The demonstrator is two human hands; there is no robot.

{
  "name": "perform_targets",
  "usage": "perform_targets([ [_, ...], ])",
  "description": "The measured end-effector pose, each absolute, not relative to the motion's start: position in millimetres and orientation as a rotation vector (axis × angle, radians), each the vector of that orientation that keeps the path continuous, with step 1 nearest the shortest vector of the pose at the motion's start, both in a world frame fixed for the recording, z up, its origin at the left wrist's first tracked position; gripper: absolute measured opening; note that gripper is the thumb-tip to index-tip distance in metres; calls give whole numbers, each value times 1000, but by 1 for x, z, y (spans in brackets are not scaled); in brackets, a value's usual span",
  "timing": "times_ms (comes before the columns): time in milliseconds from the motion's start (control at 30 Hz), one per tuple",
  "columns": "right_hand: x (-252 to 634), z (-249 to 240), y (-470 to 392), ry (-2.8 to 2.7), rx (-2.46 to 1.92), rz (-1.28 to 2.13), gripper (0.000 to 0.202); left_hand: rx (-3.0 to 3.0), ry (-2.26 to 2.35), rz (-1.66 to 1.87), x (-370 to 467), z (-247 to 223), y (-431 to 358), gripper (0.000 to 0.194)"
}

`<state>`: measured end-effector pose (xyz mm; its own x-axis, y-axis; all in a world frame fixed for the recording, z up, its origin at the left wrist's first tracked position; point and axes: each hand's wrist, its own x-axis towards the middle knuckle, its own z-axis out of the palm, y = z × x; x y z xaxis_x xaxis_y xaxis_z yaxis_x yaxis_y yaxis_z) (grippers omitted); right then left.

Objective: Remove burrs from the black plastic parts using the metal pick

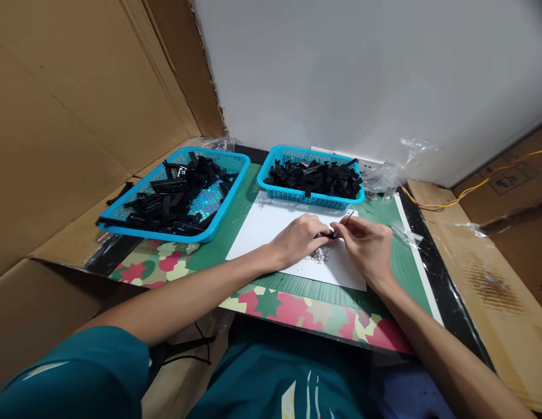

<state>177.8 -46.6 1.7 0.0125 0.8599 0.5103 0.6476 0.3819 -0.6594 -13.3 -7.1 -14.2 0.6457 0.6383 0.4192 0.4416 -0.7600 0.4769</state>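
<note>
My left hand [300, 240] pinches a small black plastic piece [329, 234] above a white sheet [253, 238]. Close against it, my right hand [367, 243] is closed on a thin dark pointed tool [348, 218], perhaps tweezers; its exact kind is hard to make out. The two hands' fingertips meet at the black piece. Just below them lies a small pile of tiny shiny metal parts [318, 255] on the sheet.
A blue basket [314, 201] of small black pieces stands behind my hands. Another blue basket [201, 235] with longer black pieces sits at left. Cardboard [484, 262] and a yellow cable [463, 195] are on the right. Clear plastic wrap [379, 177] lies by the wall.
</note>
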Motion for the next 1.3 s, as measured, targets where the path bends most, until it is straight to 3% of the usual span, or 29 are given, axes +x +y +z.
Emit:
perform_targets([
  [333, 185, 0, -36, -1484, -1203, 561, 30, 2446, 924, 883, -16, -7, -10, 12],
  [433, 209, 3, -23, -1359, -1242, 499, 33, 2343, 1030, 934, -18, -2, -14, 19],
  [667, 245, -12, -9, -1728, -1562, 578, 31, 2030, 1104, 1050, -24, -2, -9, 18],
  [933, 229, -17, -13, -1717, -1624, 639, 24, 2146, 973, 1002, -22, 1, -7, 15],
  [1300, 232, -18, -12, -1672, -1718, 604, 32, 2199, 887, 980, -17, -1, -5, 18],
])
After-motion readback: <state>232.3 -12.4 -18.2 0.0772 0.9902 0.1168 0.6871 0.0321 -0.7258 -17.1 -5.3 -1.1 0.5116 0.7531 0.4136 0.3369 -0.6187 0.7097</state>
